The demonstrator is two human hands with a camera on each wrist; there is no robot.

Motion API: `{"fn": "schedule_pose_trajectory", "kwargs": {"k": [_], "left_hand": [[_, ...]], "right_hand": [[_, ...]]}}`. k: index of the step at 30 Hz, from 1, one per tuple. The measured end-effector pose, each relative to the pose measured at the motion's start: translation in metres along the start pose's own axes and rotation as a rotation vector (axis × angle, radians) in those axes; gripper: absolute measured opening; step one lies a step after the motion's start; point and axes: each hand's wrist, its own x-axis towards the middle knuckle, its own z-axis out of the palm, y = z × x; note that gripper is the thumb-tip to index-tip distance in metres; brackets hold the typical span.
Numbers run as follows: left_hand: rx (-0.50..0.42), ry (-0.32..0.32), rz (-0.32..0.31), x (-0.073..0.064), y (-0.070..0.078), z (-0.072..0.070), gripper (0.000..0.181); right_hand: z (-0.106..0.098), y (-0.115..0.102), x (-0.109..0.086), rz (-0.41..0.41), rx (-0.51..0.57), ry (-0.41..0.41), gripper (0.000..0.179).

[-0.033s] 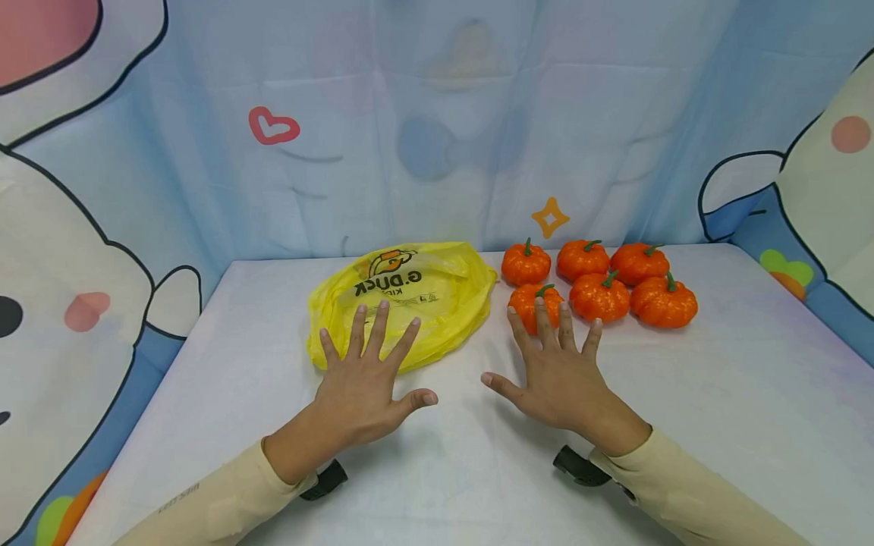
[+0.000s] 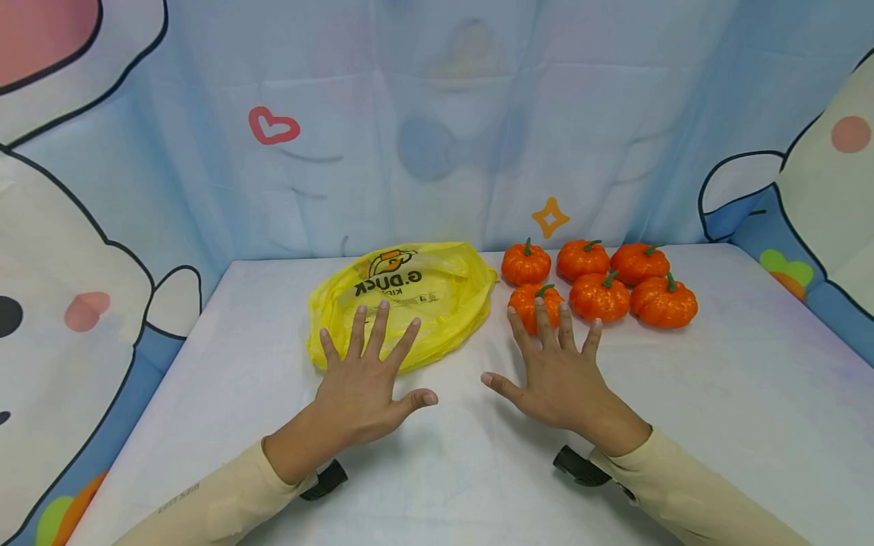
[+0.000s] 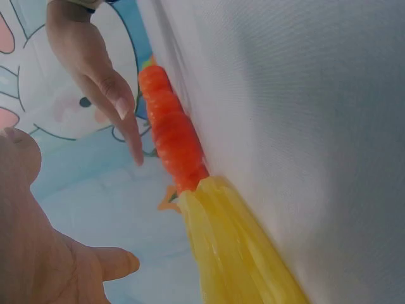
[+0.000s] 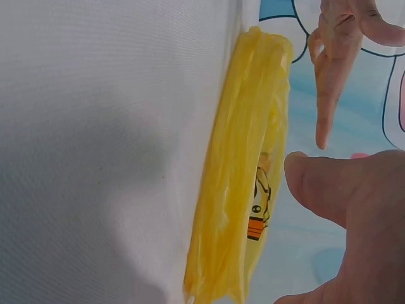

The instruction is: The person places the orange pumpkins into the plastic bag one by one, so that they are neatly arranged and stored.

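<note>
Yellow plastic bag [image 2: 433, 296] is lying loosely crumpled toward the far side of the white desk [image 2: 451, 470], left of six orange pumpkins [image 2: 599, 300] that are sitting in two rows of three. I am spreading both hands above the desk, released, fingers straight and backs upward: my left hand [image 2: 360, 388] is hovering near the bag, my right hand [image 2: 563, 379] near the front-left pumpkin.
</note>
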Motion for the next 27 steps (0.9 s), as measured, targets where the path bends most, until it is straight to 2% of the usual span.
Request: {"fn": "schedule_pose_trajectory", "kwargs": {"k": [4, 7, 9, 12, 16, 18, 21, 24, 25, 27], "left_hand": [[0.007, -0.004, -0.001, 0.001, 0.000, -0.001, 0.092], [0.002, -0.002, -0.008, 0.007, -0.006, -0.004, 0.086], [-0.028, 0.028, -0.018, 0.015, -0.017, -0.007, 0.080], [-0.152, 0.093, -0.070, 0.030, -0.046, -0.012, 0.068], [-0.457, 0.151, -0.174, 0.047, -0.096, -0.012, 0.060], [-0.656, 0.175, -0.189, 0.053, -0.120, -0.006, 0.060], [-1.050, 0.195, -0.166, 0.057, -0.147, 0.005, 0.057], [-1.408, 0.190, -0.106, 0.055, -0.163, 0.014, 0.053], [-1.479, 0.170, -0.100, 0.053, -0.166, 0.015, 0.053], [-1.555, 0.123, -0.067, 0.050, -0.170, 0.018, 0.053]], "right_hand": [[0.000, 0.000, -0.001, 0.004, -0.001, -0.005, 0.098], [-0.001, 0.000, -0.001, 0.012, 0.003, -0.015, 0.096], [-0.003, 0.001, 0.000, 0.015, 0.014, -0.023, 0.095], [-0.009, 0.006, 0.002, 0.013, 0.039, -0.038, 0.096], [-0.030, 0.027, 0.010, 0.004, 0.092, -0.020, 0.099], [-0.040, 0.044, 0.015, -0.005, 0.122, 0.029, 0.100], [-0.045, 0.067, 0.024, -0.015, 0.197, 0.136, 0.097], [-0.033, 0.082, 0.037, -0.041, 0.273, 0.236, 0.088], [-0.028, 0.086, 0.042, -0.047, 0.295, 0.259, 0.084], [-0.017, 0.091, 0.049, -0.051, 0.305, 0.285, 0.078]]}}
